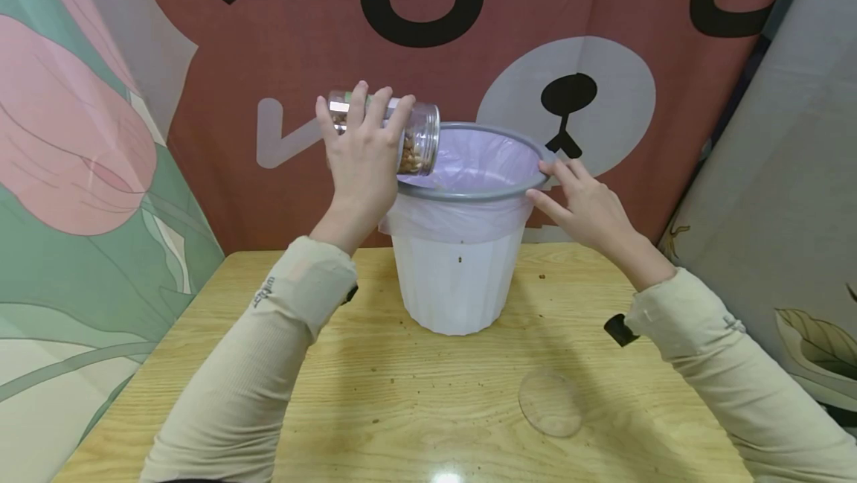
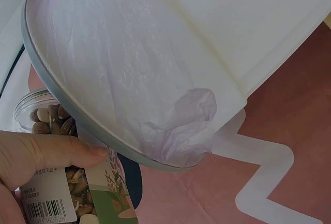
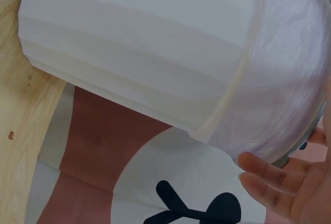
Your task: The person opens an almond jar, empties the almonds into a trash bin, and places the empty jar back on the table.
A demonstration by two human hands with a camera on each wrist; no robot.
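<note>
My left hand (image 1: pixel 364 148) grips a clear jar (image 1: pixel 423 137) of brown nuts from above. Lying nearly on its side, the jar points its mouth right, over the left part of the trash can's rim. Nuts (image 2: pixel 51 118) show inside, along with a label (image 2: pixel 44 198) bearing a barcode. A white trash can (image 1: pixel 455 282) stands upright on the table, lined with a thin lilac bag (image 1: pixel 462 219) under a grey rim ring (image 1: pixel 469 195). On the can's right side, my right hand (image 1: pixel 589 204) holds the rim between thumb and fingers. The can's bottom is hidden inside.
A clear round lid (image 1: pixel 551 402) lies on the wooden table (image 1: pixel 428 431), right of centre. Small brown crumbs (image 1: pixel 375 420) are scattered near the can. Close behind the can hangs a printed red curtain (image 1: pixel 301 36), with further drapes at both sides.
</note>
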